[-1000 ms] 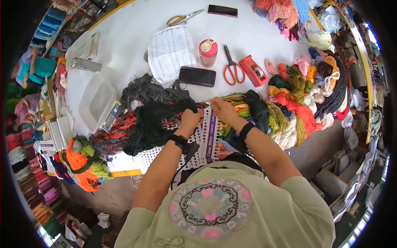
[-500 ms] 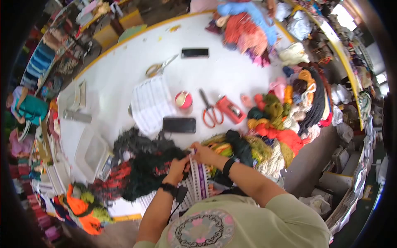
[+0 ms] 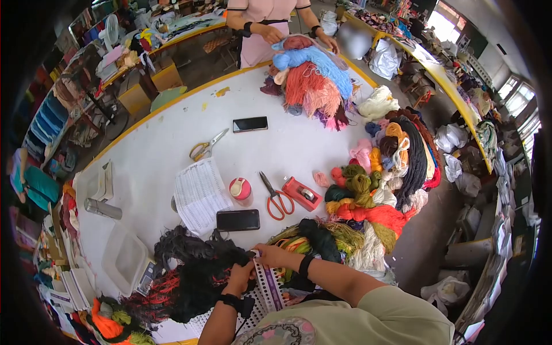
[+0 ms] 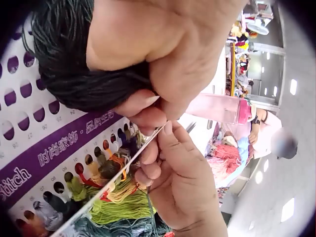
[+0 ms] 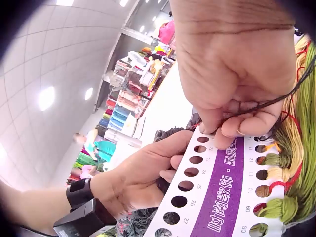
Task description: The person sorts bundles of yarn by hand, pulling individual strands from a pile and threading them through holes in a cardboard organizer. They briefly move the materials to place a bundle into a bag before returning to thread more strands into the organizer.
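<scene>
A white punched thread card (image 3: 268, 286) with a purple band lies under both hands, numbered holes along its edges. My left hand (image 3: 238, 279) is at the card's left side; in the left wrist view its curled fingers grip a thick bundle of black thread (image 4: 59, 59). The right hand (image 3: 271, 256) pinches the card's far end, and a dark strand (image 5: 269, 102) runs through its fingers in the right wrist view. Both hands' fingertips meet at the card edge. Green, yellow and red threads (image 4: 118, 207) are looped through holes on the right side.
Black and red yarn (image 3: 195, 287) piles up left of the hands. Beyond lie a phone (image 3: 238, 220), a pink-lidded bottle (image 3: 240, 191), orange-handled scissors (image 3: 276, 201), a red tape dispenser (image 3: 302, 194) and a printed sheet (image 3: 201, 195). Colourful skeins (image 3: 368, 213) line the right; another person (image 3: 270, 34) stands opposite.
The head view has tilted up, so the table's far side and the person opposite now show. Both hands have stayed at the card's far end.
</scene>
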Motion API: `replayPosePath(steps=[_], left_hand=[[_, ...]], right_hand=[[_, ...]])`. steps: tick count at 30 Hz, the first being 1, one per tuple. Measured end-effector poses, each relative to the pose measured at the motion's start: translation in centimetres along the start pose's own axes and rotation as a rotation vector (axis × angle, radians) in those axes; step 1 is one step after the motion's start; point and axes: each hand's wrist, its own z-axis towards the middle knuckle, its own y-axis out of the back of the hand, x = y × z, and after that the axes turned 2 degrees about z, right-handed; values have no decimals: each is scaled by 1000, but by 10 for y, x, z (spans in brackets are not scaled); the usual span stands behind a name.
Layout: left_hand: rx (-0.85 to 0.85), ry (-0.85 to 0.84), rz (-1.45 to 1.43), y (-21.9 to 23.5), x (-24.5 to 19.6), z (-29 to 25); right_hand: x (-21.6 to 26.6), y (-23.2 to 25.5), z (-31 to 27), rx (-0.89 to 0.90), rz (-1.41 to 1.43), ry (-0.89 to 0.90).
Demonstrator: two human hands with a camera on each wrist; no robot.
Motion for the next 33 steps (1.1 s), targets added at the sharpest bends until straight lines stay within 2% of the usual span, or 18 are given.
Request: replayPosePath(steps=[1,2,4,6,9,11,12,14,16,18,19,21,22,25,27,28,30,33], left_hand=[[-84,-55,-11,0,5,-1],[-83,-64,-8,1,8,-1],[-252,-146,-318,3,6,-6],[-224,-224,-386,8,0,-15],[-141,-164,-564,10,-7,-22],[59,-41,-639,10,-2,-22],[59,-39,-636,9,-3,-24],[250,15,-714,7,-7,-27],[318,43,-676,6,-13,-32],[386,70,-638,3,-15,-33],[314,38,-401,-1,-14,-32],[180,-16,-17,-6,-9,-27],[180,-15,-17,-7,-5,-26],[127,-7,255,-7,7,-21],[-159,-584,999,13,30,-7],[-159,-586,1003,16,15,-18],[-245,-140,487,29,-14,-52],[-54,6,-380,87,-35,-84]], right_hand=[[2,0,-1,-23,-50,-11],[3,0,-3,-47,-100,-23],[1,0,-4,-53,-123,-23],[-1,-2,-6,-79,-121,-4],[-6,-6,-3,-96,-133,8],[-11,-9,-1,-113,-134,-2],[-13,-11,0,-131,-139,-12],[-17,-11,2,-134,-141,-7],[-27,-13,7,-138,-144,-3],[-27,-16,5,-230,-225,161],[-22,-13,2,-230,-224,161],[-9,-6,-6,3,91,55],[-11,-6,-5,3,92,54],[-14,-5,-3,91,157,88],[-9,-3,-5,-19,-101,246],[-11,-3,-3,-22,-99,248],[-14,-4,0,-124,-227,84],[-15,-8,1,-158,-270,-3]])
